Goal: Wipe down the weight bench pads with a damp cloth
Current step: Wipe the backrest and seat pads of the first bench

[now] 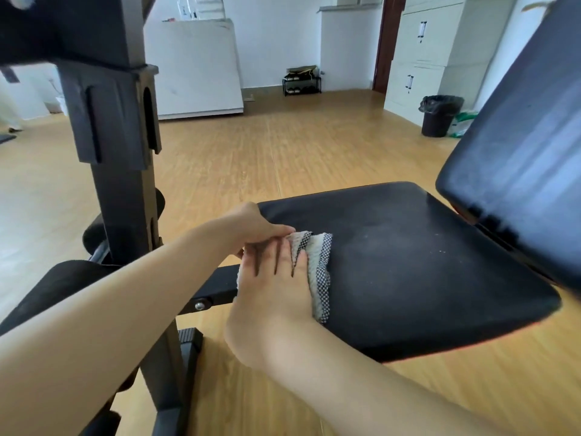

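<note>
The black seat pad [408, 262] of the weight bench lies flat in the middle right, with faint pale specks on it. The black back pad [515, 171] rises tilted at the right. A white cloth with a dark checked border [319, 269] lies on the seat pad's near left corner. My right hand [276, 291] lies flat on the cloth with straight fingers pressing it down. My left hand [251, 225] holds the far end of the cloth at the pad's left edge, fingers curled on it.
A black steel upright [119, 152] of the bench rack stands at the left, with padded rollers [63, 278] low beside it. Wooden floor lies all around. A black bin [438, 116], pale cabinets [424, 51], a shoe rack [301, 81] and a leaning white board [195, 67] stand at the back.
</note>
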